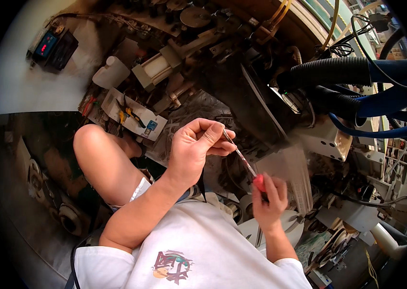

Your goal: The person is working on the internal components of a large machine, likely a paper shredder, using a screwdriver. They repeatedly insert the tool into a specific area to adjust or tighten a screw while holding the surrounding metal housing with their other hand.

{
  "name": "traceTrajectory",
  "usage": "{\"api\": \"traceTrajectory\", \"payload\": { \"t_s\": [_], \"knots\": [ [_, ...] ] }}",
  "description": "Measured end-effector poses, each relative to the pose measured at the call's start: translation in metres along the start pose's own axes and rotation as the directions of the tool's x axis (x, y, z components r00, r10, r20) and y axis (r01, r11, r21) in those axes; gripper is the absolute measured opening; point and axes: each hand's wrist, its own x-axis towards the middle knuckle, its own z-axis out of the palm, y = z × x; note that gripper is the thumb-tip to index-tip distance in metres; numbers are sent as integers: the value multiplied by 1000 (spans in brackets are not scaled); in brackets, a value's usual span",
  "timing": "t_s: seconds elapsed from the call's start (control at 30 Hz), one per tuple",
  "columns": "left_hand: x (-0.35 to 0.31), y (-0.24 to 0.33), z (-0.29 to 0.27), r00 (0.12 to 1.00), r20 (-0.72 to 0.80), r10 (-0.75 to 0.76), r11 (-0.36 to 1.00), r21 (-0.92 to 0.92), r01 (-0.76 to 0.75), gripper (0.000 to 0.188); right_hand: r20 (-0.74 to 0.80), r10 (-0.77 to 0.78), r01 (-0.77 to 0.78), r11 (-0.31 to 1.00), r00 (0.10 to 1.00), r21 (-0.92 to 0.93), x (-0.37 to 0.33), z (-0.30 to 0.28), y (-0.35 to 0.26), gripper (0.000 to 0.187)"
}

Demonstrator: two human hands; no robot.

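A screwdriver [245, 161] with a red handle and a long thin shaft slants in front of my chest. Its handle sits in my right hand [271, 198], fingers wrapped round it. The far end of the shaft is between the thumb and fingers of my left hand [191, 150], which are pinched together there. Whether a small part is also in that pinch, the fingers hide. Below both hands are my bent bare leg and white shirt.
Yellow-and-black pliers [132, 117] lie on a pale board [116, 106] at left, beside a white plastic bottle [111, 72]. Dark machine parts fill the far side. Thick black corrugated hoses [331, 71] and blue tubes [376, 130] cross at right, above a white perforated bracket [326, 143].
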Motion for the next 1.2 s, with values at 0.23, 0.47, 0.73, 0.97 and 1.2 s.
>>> {"api": "traceTrajectory", "payload": {
  "t_s": [0.23,0.47,0.73,0.97,1.2],
  "knots": [
    [10,-42,7,969,-245,-43,978,-208,-9,17,286,511,-584,666,811,464,-10,20,-11,28],
    [26,-68,-49,997,-7,-81,692,720,61,34,265,755,-789,502,600,354,27,-38,86,31],
    [60,-107,-112,981,168,98,295,936,-190,14,207,482,-471,876,851,-100,105,-12,150,28],
    [72,-142,-147,978,109,177,322,933,-162,22,468,516,-639,755,718,149,148,40,216,36],
    [95,-124,-128,993,75,-91,-211,973,-93,21,407,311,-349,937,859,21,170,85,243,41]
  ]
}}
